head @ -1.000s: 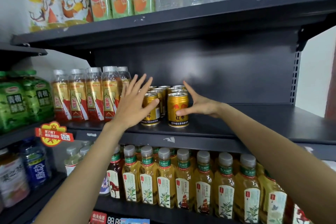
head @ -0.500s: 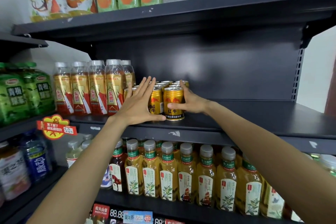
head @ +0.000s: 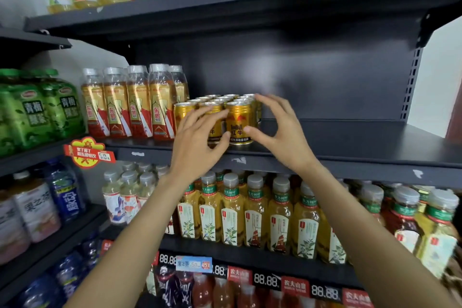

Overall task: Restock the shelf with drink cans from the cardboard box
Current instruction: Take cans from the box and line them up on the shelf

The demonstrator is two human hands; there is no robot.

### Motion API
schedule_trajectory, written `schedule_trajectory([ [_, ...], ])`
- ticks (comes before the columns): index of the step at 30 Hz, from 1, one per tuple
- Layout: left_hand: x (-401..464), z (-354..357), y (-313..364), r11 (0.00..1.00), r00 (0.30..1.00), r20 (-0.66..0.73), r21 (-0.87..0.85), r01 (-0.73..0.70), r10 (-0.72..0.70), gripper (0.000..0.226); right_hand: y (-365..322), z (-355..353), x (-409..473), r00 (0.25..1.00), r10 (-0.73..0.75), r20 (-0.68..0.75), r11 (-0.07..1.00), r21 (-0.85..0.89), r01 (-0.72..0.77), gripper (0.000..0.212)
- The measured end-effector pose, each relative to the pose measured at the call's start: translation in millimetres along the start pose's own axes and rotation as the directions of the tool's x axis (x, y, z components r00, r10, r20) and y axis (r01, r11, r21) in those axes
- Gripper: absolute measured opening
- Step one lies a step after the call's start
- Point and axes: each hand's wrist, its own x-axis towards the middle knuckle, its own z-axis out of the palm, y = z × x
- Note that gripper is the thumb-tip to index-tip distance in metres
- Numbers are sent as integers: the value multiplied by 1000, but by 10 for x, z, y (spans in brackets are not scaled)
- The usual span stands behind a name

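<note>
1. Two hands work at the front of the can block: the left hand (head: 197, 140) has its fingers spread and loosely bent over the front cans, gripping nothing, and the right hand (head: 280, 130) is likewise unclenched, thumb at the label of the front right can (head: 238, 122) and fingers arched over its rim.
2. Whether the fingertips actually touch metal is hard to tell (the left hand hides the can behind it).
3. Gold drink cans (head: 225, 102) stand upright in tight rows on the middle shelf (head: 350, 147), just beside the amber bottles (head: 130, 102) on their left.
4. Judged from this, the step is squaring up the front row. To do it well, press with flat fingers from both sides at once, low on the can bodies so nothing tips, and line the labels up with the shelf lip.
5. Bare shelf runs off to the right, room for more cans; the cardboard box is out of view.
6. Tea bottles (head: 255, 212) fill the shelf below.
</note>
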Motion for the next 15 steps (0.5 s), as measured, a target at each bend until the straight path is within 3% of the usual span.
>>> schedule_trajectory([
  [4, -433, -129, 357, 987, 992, -115, -157, 35, -53, 30, -149, 13, -698, 969, -83, -232, 989, 98, 108, 33],
  [7, -909, -160, 565, 944, 982, -107, -308, 115, -154, 23, -123, 93, -1300, 962, -84, -261, 993, 56, 102, 21],
  [10, -1607, -122, 704, 869, 950, 19, -400, 292, -311, 19, 28, 196, -2013, 995, -3, -104, 1000, -5, 3, 22],
  [12, -2134, -88, 720, 838, 899, 193, -327, 436, -392, 21, 160, 279, -2508, 992, 103, 71, 993, -62, -98, 24],
  [15, -2856, -62, 684, 828, 762, 458, -93, 554, -458, 25, 388, 395, -3180, 881, 300, 366, 950, -195, -242, 37],
])
